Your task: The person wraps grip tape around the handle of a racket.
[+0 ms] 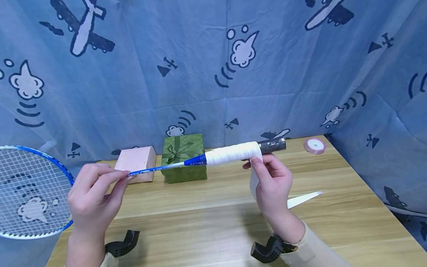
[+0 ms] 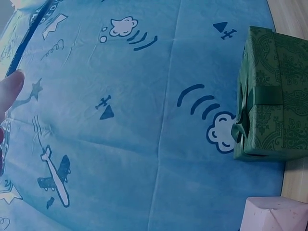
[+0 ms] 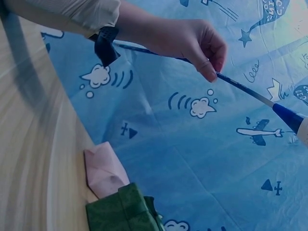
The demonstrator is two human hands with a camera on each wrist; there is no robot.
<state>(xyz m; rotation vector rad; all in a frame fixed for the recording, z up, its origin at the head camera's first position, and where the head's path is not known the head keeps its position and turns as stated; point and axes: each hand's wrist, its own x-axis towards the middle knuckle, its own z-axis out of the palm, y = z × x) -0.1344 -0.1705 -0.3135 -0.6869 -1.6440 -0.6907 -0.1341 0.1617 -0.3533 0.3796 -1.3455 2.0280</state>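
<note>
Left grip (image 1: 95, 193) pinches the badminton racket (image 1: 160, 168) shaft; right grip (image 1: 271, 181), at three o'clock, pinches white grip tape (image 1: 254, 185) against the handle.

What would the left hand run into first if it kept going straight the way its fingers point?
Probably the pink box: the left hand pinches the thin blue racket shaft, fingers aimed right and away. Depth is unclear; the green gift box lies just beyond.

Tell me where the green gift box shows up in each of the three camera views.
Head: green gift box at centre, behind the racket shaft.
Left wrist: right edge, against the blue cloth.
Right wrist: bottom edge, partly cut off.
Shared landmark: the pink box beside it.
</note>
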